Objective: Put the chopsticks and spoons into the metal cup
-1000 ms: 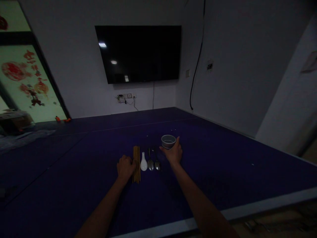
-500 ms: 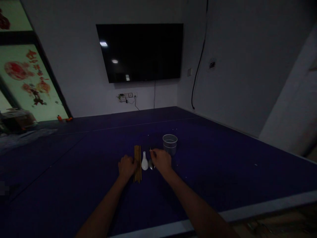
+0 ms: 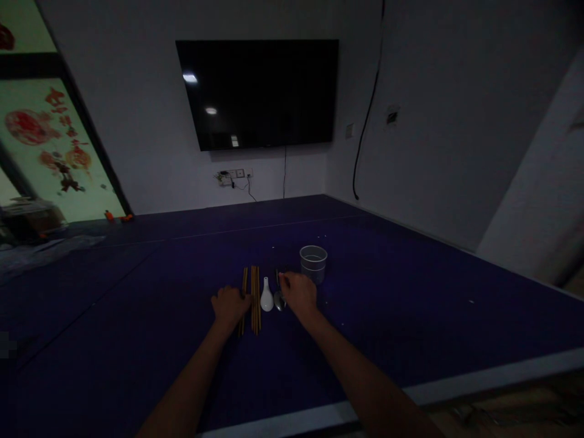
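Note:
My left hand is closed on a few brown chopsticks, which lie a little apart from the main row of chopsticks. Right of that row lies a white soup spoon, bowl toward me. Beside it is a metal spoon, its handle pointing away. My right hand is pinched at the spoon's handle; what sits between its fingertips is too small and dark to make out. Just behind this hand stands a grey metal cup, open at the top and partly covered by the hand.
Everything lies on a dark blue-purple surface with a pale front edge. Small white specks dot it. A dark television hangs on the wall behind, over sockets and cables. Boxes and plastic lie at the far left.
My left hand has slid left, parting a few chopsticks from the row. My right hand has shifted very slightly right at the metal spoon's handle.

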Demonstrator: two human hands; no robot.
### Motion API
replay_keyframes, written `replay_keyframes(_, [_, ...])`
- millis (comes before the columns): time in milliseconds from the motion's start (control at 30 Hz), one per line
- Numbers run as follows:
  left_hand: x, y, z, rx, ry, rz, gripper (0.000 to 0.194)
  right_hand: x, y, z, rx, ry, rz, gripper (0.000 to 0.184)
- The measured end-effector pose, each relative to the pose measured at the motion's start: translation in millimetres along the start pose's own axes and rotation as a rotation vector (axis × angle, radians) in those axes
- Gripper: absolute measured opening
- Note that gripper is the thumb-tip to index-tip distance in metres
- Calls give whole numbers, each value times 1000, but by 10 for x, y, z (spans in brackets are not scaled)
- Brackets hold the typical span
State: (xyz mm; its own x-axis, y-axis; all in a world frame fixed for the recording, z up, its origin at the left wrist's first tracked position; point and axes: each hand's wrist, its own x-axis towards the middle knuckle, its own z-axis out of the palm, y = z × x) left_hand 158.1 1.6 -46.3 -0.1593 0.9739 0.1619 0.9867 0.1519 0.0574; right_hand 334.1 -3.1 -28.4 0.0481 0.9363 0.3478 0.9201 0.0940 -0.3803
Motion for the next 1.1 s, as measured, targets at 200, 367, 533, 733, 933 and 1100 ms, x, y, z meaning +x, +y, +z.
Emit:
replay_keyframes(200, [-2, -5, -2, 5, -6, 9, 44, 3, 5, -13, 13, 8, 2, 37])
replay_keyframes(367, [-33, -2, -25, 43, -36, 27, 45, 1, 8, -14, 7, 28, -14, 39])
replay_keyframes(533, [-71, 8, -81, 107, -96, 120, 44, 2, 6, -5, 5, 61, -28, 40])
replay_keyframes(733, [-51, 9, -109, 143, -133, 158, 39, 6, 20, 9, 17, 94, -36, 39])
replay_keyframes(933, [-13, -34, -58, 109, -119, 127, 38, -4, 23, 15, 26, 116, -43, 40])
replay_keyframes(1100, [17, -58, -42, 89, -90, 104, 35, 4, 41, 58, 45, 134, -76, 39])
